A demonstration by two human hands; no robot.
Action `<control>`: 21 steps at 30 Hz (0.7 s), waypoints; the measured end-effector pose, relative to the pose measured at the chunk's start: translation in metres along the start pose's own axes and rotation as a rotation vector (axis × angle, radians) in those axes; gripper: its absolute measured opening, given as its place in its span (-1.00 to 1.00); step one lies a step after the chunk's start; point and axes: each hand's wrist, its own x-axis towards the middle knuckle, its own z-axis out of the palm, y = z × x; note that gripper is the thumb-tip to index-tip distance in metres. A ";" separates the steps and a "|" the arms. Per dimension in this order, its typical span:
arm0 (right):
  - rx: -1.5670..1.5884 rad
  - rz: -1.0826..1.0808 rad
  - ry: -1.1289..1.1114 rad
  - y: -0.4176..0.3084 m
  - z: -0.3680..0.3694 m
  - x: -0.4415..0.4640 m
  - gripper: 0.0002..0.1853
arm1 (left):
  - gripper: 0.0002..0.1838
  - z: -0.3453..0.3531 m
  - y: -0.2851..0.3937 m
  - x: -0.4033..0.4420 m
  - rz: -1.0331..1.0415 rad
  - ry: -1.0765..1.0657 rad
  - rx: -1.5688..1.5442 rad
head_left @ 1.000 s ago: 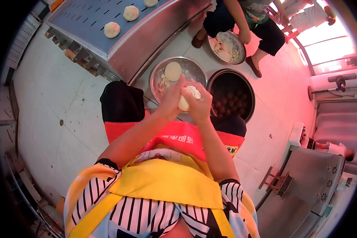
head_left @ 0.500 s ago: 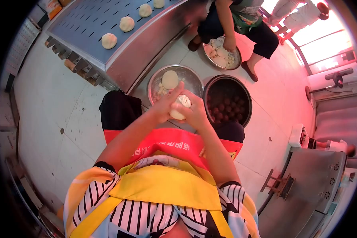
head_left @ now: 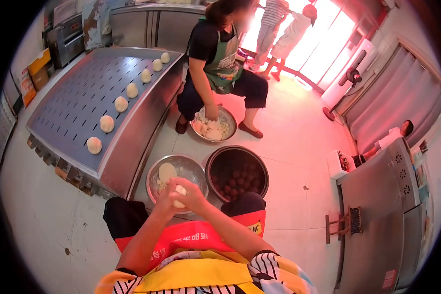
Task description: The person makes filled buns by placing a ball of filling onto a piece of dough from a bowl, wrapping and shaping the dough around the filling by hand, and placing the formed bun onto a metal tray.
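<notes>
Both hands are cupped around one pale dough ball, held over the near edge of a steel bowl. My left hand wraps its left side, with the thumb and fingers up against the top. From the right, my right hand curls round it, partly hiding the dough. In the bowl lie a larger rounded dough piece and small crumbly bits. Just right of the bowl stands a black pot holding several dark round balls.
A slotted metal worktop on the left carries a row of several dough balls. Ahead, a seated co-worker has a hand in another bowl of dough pieces. A small stool and metal cabinet stand to the right.
The view has swung up and to the right, showing more of the room and the co-worker. My hands have closed further over the dough ball, covering more of its pleated top.
</notes>
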 end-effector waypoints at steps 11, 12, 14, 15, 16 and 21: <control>0.009 0.223 -0.169 -0.009 -0.006 0.001 -0.60 | -0.48 -0.006 -0.001 -0.007 0.137 -0.075 0.220; 0.068 0.260 -0.246 -0.018 -0.009 0.002 -0.60 | -0.48 -0.002 0.008 -0.012 0.173 -0.091 0.357; 0.003 0.298 -0.253 -0.002 -0.008 0.006 -0.54 | -0.41 -0.012 0.001 -0.001 -0.069 -0.020 0.036; -0.102 0.311 -0.237 0.007 -0.007 0.009 -0.52 | -0.40 -0.018 -0.009 0.006 -0.022 -0.011 -0.039; -0.207 0.321 -0.219 0.010 -0.007 0.012 -0.51 | -0.40 -0.018 -0.012 0.008 0.018 0.018 -0.055; 0.014 0.164 -0.194 -0.005 -0.005 0.009 -0.55 | -0.41 -0.002 0.014 -0.005 -0.083 -0.017 0.035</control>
